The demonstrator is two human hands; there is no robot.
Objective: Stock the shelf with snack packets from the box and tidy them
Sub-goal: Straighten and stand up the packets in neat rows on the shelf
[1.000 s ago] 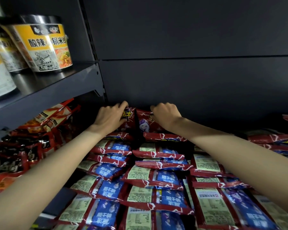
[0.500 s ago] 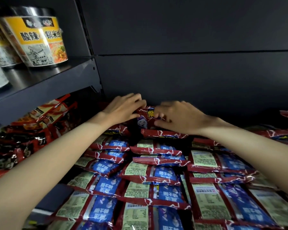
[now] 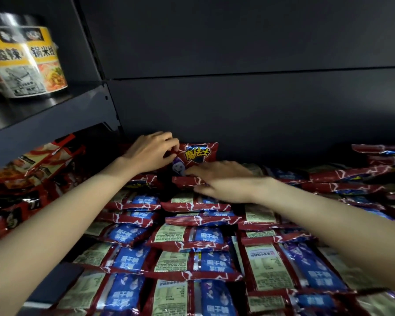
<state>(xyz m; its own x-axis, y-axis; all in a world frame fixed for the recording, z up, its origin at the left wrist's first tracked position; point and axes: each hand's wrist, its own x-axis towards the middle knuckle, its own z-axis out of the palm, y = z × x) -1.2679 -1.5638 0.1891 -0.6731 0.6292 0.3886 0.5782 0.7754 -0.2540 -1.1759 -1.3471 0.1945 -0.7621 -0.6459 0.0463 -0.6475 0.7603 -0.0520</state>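
Several red and blue snack packets lie in overlapping rows across the shelf, backs up. At the back, one red packet stands upright against the dark rear panel, its front showing yellow lettering. My left hand pinches this packet's left edge with curled fingers. My right hand lies flat with straight fingers on the packets just below and right of the upright one, its fingertips at the packet's lower edge. The box is not in view.
A dark upper shelf at the left carries yellow-labelled noodle cups. Under it lie red and orange packets. More red packets are heaped at the right. The dark back panel closes off the shelf.
The back packet now stands upright with its front showing. My left hand has gone from resting on the pile to pinching its edge, and my right hand has dropped lower and flattened.
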